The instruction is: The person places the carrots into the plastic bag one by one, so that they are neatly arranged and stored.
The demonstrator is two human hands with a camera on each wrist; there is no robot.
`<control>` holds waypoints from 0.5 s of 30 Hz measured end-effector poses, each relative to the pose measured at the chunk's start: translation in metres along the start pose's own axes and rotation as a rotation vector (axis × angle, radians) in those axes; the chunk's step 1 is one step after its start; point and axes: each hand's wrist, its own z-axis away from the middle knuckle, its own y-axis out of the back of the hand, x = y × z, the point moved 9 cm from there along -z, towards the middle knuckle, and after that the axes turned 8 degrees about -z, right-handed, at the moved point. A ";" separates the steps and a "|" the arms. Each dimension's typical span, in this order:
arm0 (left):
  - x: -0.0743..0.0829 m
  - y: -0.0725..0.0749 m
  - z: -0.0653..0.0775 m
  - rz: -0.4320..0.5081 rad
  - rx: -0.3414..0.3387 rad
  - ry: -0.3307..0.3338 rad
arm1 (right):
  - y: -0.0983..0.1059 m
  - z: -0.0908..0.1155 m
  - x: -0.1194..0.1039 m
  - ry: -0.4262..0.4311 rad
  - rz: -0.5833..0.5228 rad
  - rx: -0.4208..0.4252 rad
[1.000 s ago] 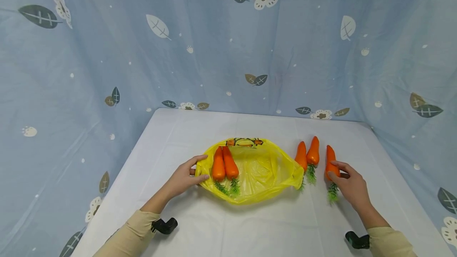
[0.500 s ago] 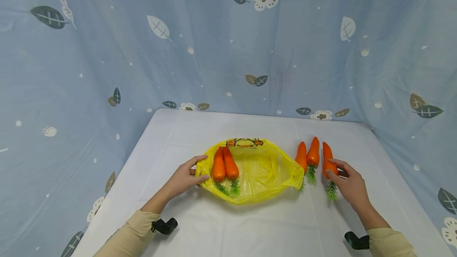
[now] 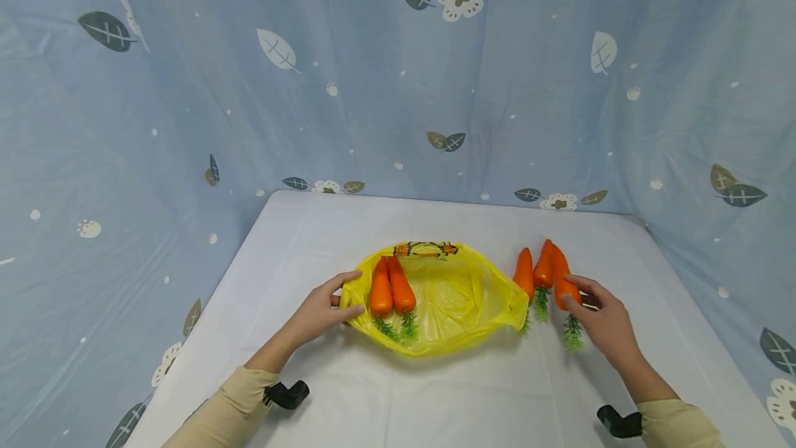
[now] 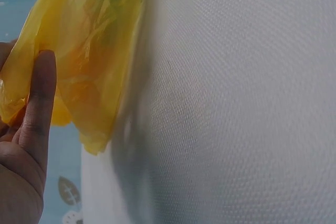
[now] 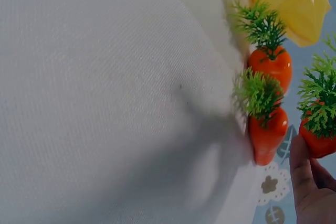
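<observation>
My left hand [image 3: 317,313] pinches the left rim of a yellow plastic bag [image 3: 457,327], whose mouth is spread wide. Inside the bag, at its left, two toy carrots [image 3: 381,289] lie side by side with green tops toward me. In my right hand [image 3: 611,323] is another carrot [image 3: 562,275], held near its leafy end between thumb and fingers. The right wrist view shows this held carrot [image 5: 319,140] raised off the table. Two more carrots [image 3: 524,274] rest between the bag and the right hand; the bag's right corner partly covers one.
A white cloth covers the table [image 3: 448,399]. Blue curtain [image 3: 348,102] with leaf and flower prints encloses the back and sides. A black wrist fitting [image 3: 287,394] sticks out from the left sleeve, and a similar fitting [image 3: 619,422] from the right.
My right hand has shifted slightly left with its carrot, which now overlaps the nearer loose carrot in the head view. The left hand and the bag have stayed put.
</observation>
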 end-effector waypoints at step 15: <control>0.000 -0.001 -0.001 0.011 -0.003 -0.006 | -0.007 0.004 -0.012 0.042 -0.015 -0.002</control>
